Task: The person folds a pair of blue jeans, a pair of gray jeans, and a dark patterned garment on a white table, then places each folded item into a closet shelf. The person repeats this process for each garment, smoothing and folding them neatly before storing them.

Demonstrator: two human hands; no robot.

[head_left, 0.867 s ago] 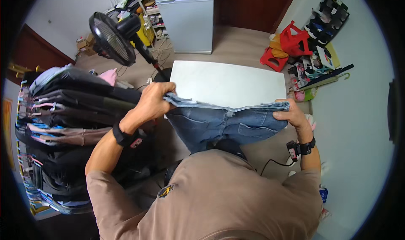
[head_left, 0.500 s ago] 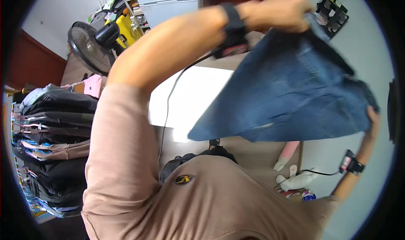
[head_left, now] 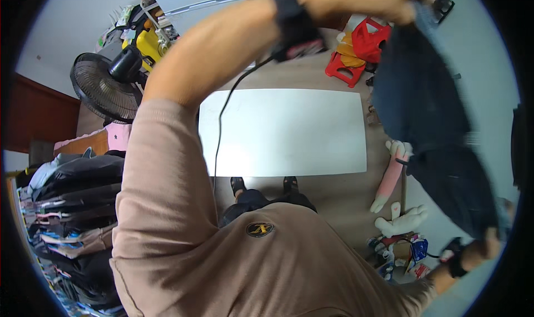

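A blue denim garment (head_left: 425,105), its exact kind hard to make out through the blur, is stretched at the right of the view. Its upper edge is gripped by my left hand (head_left: 397,1), raised across to the top right with fingers closed. Low at the right rim, my right hand (head_left: 490,243) is closed on the garment's other end. The cloth hangs in the air between the two hands, darker on the side facing me, and is apart from the white table (head_left: 283,133).
A black fan (head_left: 105,86) stands at the left above a rack of hanging clothes (head_left: 75,205). Red stools (head_left: 370,41) are beyond the table's far right corner. Plush toys (head_left: 401,221) and small packages lie on the right floor. A cable (head_left: 220,128) hangs from my left wrist.
The garment has swung rightward from over the table, turning from broad and spread to a slanting, narrower shape. My right hand has dropped lower; my left hand has shifted slightly.
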